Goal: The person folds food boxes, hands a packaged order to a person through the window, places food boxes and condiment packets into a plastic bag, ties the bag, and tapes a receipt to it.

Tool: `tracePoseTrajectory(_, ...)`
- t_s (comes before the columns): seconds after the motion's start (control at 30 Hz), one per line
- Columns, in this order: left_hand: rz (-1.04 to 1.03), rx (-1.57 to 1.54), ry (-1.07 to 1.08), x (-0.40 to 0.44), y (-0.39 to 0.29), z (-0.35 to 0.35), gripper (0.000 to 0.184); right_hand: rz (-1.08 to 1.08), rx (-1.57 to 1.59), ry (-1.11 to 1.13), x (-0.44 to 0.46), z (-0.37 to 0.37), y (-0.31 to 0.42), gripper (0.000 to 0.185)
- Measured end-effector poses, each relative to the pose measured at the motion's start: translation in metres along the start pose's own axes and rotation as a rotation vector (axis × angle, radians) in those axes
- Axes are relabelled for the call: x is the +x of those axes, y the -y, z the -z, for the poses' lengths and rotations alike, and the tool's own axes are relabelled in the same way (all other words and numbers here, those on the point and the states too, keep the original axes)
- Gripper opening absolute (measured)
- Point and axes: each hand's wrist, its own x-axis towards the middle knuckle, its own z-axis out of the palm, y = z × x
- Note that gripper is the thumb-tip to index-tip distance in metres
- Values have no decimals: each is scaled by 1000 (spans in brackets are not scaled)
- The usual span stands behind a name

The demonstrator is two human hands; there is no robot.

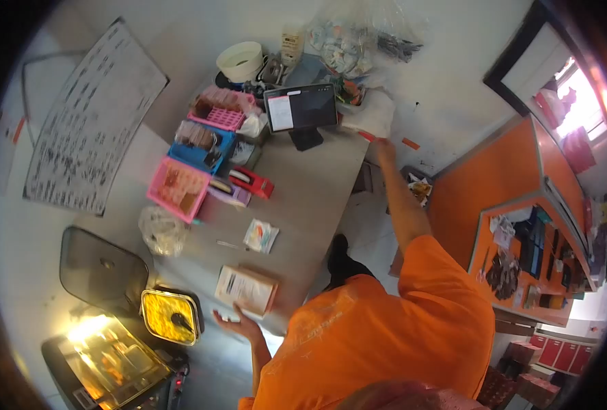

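Apparently, the left hand (pixel 236 323) is loosely spread with its palm turned up, and nothing shows in it. Just beside it, near the end of the grey, flat-topped bench (pixel 300 195), lies a white-and-tan, flat rectangular block of paper or card (pixel 242 285), either a thick pad or a shallow box; the view does not settle which. If it is solid paper, it should be fairly weighty, firm across its face, and apt to fan at the corners; a box would be lighter and could dent under a hard squeeze. Opposite long sides look like the safest hold, or one edge with the thumb above and the fingers beneath.

The right hand (pixel 383 145) is at the bench's far corner, next to a narrow, bright red strip (pixel 366 136) and a pale, soft-looking cloth or bag (pixel 375 115). Whether its fingers grip the strip or only touch it, I cannot tell at this size. The strip is probably light, so a gentle pinch at its end should do. The cloth or bag looks slack and unlikely to break, best gathered by a fold.
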Motion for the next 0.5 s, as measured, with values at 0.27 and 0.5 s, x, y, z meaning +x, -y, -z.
tracePoseTrajectory(0.27, -71, 410, -154, -23, -35, -36, 62, -291, -422, 161, 186, -24, -61, 45)
tracePoseTrajectory(0.5, 27, 471, -113, -49, -55, -56, 59, -566, -497, 164, 203, -65, -62, 60)
